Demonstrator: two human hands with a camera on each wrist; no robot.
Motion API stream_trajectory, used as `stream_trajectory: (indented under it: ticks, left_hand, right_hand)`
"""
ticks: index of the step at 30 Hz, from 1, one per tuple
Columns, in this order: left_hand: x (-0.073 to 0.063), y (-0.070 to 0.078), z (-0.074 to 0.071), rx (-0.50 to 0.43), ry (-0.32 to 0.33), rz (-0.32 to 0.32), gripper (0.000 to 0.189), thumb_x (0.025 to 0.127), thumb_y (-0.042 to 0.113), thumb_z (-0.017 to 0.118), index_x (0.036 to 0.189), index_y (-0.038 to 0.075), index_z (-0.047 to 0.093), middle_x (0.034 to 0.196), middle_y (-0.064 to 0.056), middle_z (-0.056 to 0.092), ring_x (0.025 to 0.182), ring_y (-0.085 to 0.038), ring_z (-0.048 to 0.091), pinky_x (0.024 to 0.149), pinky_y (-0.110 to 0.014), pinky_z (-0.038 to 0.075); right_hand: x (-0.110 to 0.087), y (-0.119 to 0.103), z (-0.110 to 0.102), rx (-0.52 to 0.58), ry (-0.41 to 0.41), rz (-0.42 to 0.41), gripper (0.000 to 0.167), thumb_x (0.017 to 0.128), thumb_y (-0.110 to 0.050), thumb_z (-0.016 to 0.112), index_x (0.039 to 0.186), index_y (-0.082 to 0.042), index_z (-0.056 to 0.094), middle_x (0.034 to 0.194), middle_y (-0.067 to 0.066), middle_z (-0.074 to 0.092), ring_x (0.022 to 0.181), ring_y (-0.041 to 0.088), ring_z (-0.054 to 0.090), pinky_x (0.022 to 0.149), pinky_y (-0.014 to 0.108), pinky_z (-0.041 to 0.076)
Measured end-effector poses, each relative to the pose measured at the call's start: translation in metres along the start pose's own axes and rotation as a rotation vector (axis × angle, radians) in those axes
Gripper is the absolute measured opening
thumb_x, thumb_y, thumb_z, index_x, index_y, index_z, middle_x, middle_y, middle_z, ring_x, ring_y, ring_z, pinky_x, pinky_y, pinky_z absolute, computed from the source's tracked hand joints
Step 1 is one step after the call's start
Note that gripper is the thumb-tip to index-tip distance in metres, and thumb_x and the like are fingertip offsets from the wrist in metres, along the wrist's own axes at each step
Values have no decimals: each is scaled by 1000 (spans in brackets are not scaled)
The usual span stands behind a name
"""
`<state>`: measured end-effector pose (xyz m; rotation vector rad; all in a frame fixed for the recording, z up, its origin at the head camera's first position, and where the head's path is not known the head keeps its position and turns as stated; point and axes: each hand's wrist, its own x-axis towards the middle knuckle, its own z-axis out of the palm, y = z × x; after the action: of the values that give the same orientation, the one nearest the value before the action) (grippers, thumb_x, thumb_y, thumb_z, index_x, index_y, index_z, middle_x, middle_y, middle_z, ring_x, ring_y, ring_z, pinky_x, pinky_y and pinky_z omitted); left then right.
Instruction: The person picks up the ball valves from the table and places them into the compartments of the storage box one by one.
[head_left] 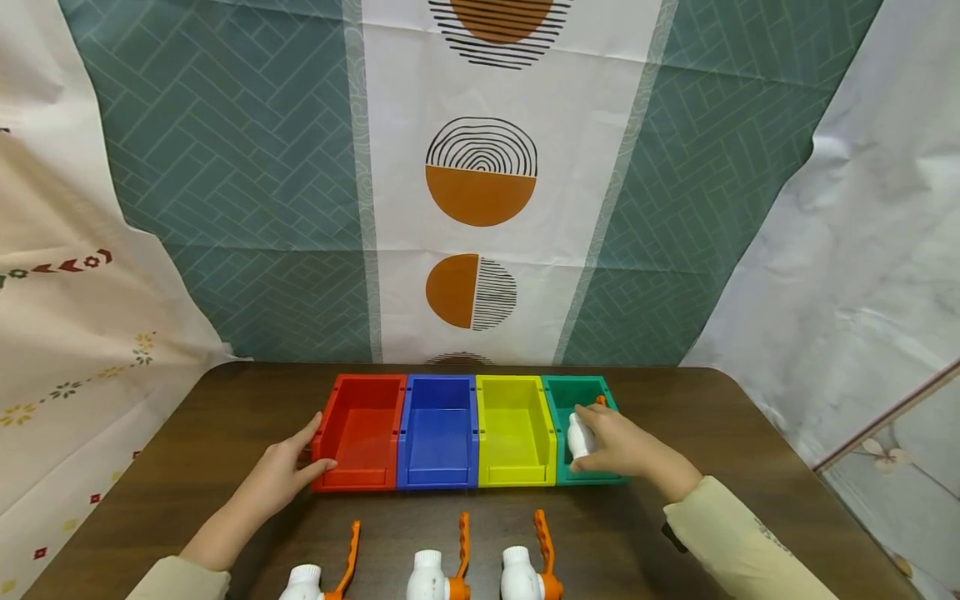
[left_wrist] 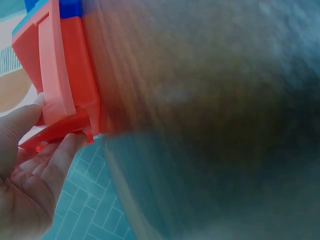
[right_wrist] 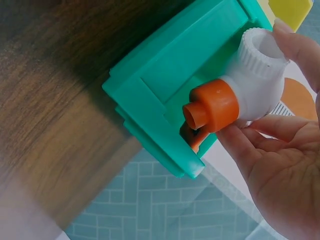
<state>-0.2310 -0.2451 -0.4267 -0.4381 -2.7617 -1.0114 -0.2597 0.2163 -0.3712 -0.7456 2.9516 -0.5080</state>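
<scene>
At the left end of a row of bins, my left hand (head_left: 283, 468) grips the side wall of the red bin (head_left: 365, 429), the thumb on one face and fingers on the other in the left wrist view. My right hand (head_left: 621, 440) holds a white plastic ball valve (right_wrist: 254, 75) with an orange handle, pinched by its white body between thumb and fingers. This valve is inside or just over the green bin (right_wrist: 150, 107) at the right end. The right wrist view shows its ribbed white opening and orange collar; part of the handle is hidden.
Between the end bins stand a blue bin (head_left: 438, 433) and a yellow bin (head_left: 513, 429), both empty. Along the table's near side lie three more valves: a left one (head_left: 303, 583), a middle one (head_left: 429, 575) and a right one (head_left: 521, 575). A patterned cloth (head_left: 300, 167) hangs behind.
</scene>
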Motion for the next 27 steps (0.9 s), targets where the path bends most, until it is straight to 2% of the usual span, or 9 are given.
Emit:
stream_trajectory:
  ticks: [4,8,15,19,23,27]
  left_hand:
    - [0,0,0,4,3,5,76,79,11,74,136,-19,34,114,-32,61,90,-34,67,75,-43,56]
    - [-1,0,0,6,3,2,75,79,11,74,136,-19,34,115,-33,60,89,-33,67,75,-43,56]
    - [0,1,0,1,-12,-17,76,81,14,73,138,-17,33,115,-31,61,89,-31,67,74,-41,57]
    - [0,1,0,10,-11,-17,75,81,13,73,137,-17,34,113,-31,62,88,-30,67,74,-41,57]
    - [0,1,-1,16,-18,-20,75,81,13,73,137,-18,34,113,-32,61,88,-31,67,75,-42,57]
    - [1,2,-1,20,-23,-23,77,81,15,74,137,-19,33,115,-33,60,90,-32,67,76,-43,56]
  right_hand:
    - [0,0,-1,7,7,-10,84,71,-25,83,130,20,43,131,34,48,120,49,47,91,52,50]
    - [1,0,-1,6,3,-7,83,72,-25,83,130,20,44,132,34,48,119,47,48,92,51,49]
    - [3,1,-2,30,-7,18,85,73,-24,82,132,19,41,133,33,46,112,40,51,81,41,54]
    - [4,1,-2,36,-5,27,85,73,-25,82,132,18,41,132,33,47,106,34,53,80,39,54]
    - [6,3,0,33,1,31,85,73,-26,82,133,18,41,132,32,48,105,32,53,82,40,54]
    - [7,4,1,26,5,48,85,72,-26,83,133,17,42,133,31,48,113,38,52,88,46,53]
